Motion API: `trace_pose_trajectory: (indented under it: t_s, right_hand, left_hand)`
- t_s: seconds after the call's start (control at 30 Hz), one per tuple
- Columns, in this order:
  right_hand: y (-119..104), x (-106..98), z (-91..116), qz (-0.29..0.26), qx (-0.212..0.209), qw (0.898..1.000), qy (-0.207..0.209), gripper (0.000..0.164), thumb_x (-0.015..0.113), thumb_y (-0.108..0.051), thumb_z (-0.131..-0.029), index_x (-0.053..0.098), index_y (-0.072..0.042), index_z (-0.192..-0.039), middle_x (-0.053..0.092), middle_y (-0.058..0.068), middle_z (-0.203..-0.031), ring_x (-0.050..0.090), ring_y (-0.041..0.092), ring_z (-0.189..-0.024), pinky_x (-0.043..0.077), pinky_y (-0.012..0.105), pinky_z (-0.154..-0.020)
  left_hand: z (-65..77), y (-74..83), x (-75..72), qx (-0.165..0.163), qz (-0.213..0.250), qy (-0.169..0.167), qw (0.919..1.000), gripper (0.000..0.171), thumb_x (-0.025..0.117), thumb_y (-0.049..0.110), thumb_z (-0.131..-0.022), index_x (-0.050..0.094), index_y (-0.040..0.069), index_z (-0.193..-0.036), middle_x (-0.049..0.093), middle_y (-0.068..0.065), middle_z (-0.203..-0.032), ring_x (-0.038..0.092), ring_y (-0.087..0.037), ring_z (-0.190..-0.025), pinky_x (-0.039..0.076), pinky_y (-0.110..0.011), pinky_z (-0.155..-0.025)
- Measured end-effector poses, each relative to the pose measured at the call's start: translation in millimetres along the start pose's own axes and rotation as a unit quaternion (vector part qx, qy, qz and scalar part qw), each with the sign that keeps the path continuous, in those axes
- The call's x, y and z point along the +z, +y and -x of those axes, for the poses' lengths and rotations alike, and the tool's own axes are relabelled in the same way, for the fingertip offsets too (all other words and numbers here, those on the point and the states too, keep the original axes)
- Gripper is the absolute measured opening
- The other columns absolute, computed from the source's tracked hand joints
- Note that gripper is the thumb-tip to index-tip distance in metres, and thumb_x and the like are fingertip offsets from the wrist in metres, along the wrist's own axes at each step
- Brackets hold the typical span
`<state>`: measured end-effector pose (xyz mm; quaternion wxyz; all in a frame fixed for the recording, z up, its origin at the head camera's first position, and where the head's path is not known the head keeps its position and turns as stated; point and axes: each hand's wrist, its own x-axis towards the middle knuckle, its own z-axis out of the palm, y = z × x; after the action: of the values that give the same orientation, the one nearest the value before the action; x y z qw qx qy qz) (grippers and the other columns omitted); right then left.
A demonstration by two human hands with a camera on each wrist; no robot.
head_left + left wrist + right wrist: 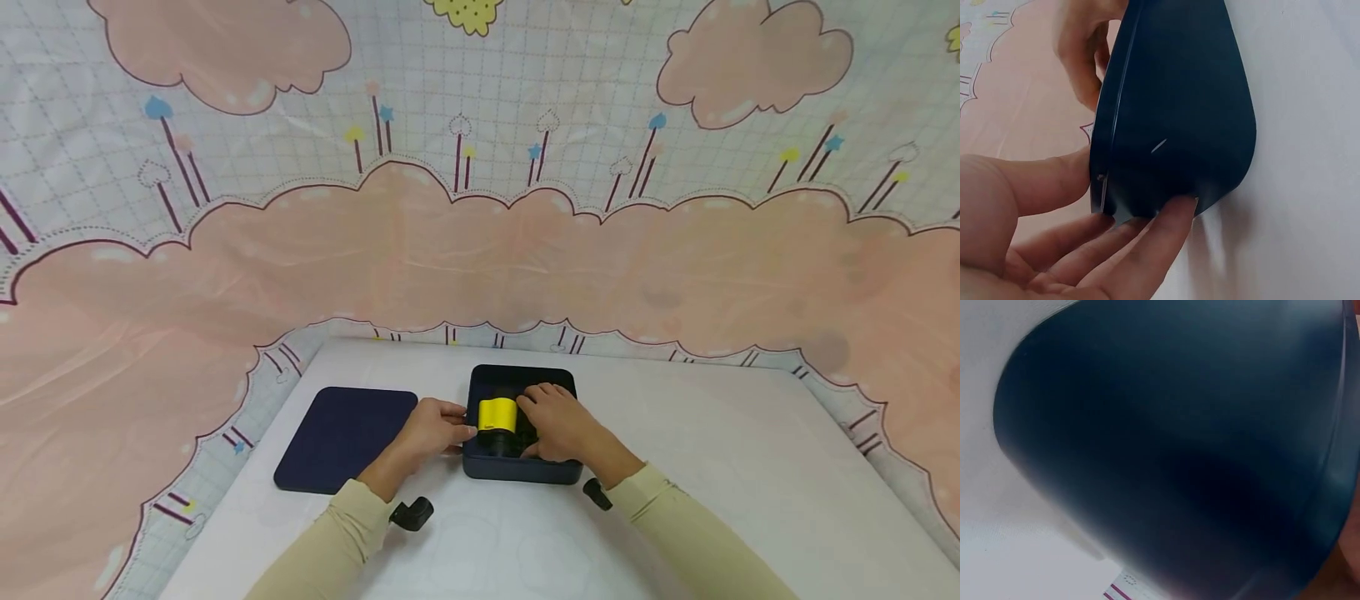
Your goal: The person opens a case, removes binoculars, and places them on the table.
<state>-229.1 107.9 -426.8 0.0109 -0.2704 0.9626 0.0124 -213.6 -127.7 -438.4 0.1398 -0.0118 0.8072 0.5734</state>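
Observation:
A dark navy rectangular box (521, 472) stands on the white table with its top uncovered. Inside, toward its left, sits an object with a yellow band (497, 414) and a black lower part. My left hand (431, 433) grips the box's left side. In the left wrist view its thumb is at the rim and its fingers (1169, 228) lie against the outer wall. My right hand (558, 423) reaches into the box, right of the yellow-banded object, over something black; its grasp there is hidden. The box wall (1166, 425) fills most of the right wrist view.
A flat navy lid (341, 442) lies on the table to the left of the box. Behind the white table (712, 467) hangs a cloud-patterned cloth (525, 258). Small black devices (412, 514) sit at both wrists.

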Motion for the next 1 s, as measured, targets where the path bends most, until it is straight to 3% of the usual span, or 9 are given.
trace_pose_trajectory:
  t_s: [0.23,0.57,1.0]
  right_hand:
    - [0,2,-3,0.003,-0.007,1.0,-0.017,0.076,0.089,-0.049,-0.079,0.063,-0.008,-0.137,0.063,0.009,-0.14,0.054,0.029,-0.136,0.039,0.051,-0.124]
    - [3,1,-5,0.02,-0.021,0.999,-0.027,0.078,0.088,-0.054,-0.079,0.063,-0.008,-0.137,0.063,0.009,-0.142,0.054,0.028,-0.136,0.042,0.052,-0.121]
    - [5,-4,-13,-0.011,-0.033,0.999,-0.042,0.075,0.091,-0.046,-0.078,0.064,-0.005,-0.134,0.065,0.011,-0.137,0.055,0.031,-0.133,0.04,0.056,-0.121]
  left_hand:
    - [1.2,-4.1,-1.2,0.005,0.01,-0.006,0.9999,0.049,0.076,0.003,-0.093,0.061,-0.01,-0.137,0.072,-0.024,-0.127,0.075,-0.027,-0.105,0.065,-0.042,-0.085]
    - [2.1,-7.2,1.4,-0.003,0.029,-0.004,0.9996,0.045,0.075,0.003,-0.094,0.063,-0.008,-0.136,0.072,-0.023,-0.128,0.076,-0.027,-0.106,0.065,-0.044,-0.086]
    - [-2.2,-8.5,-1.1,-0.003,0.044,-0.012,0.999,0.047,0.074,0.005,-0.095,0.061,-0.006,-0.139,0.07,-0.024,-0.133,0.075,-0.028,-0.11,0.064,-0.043,-0.088]
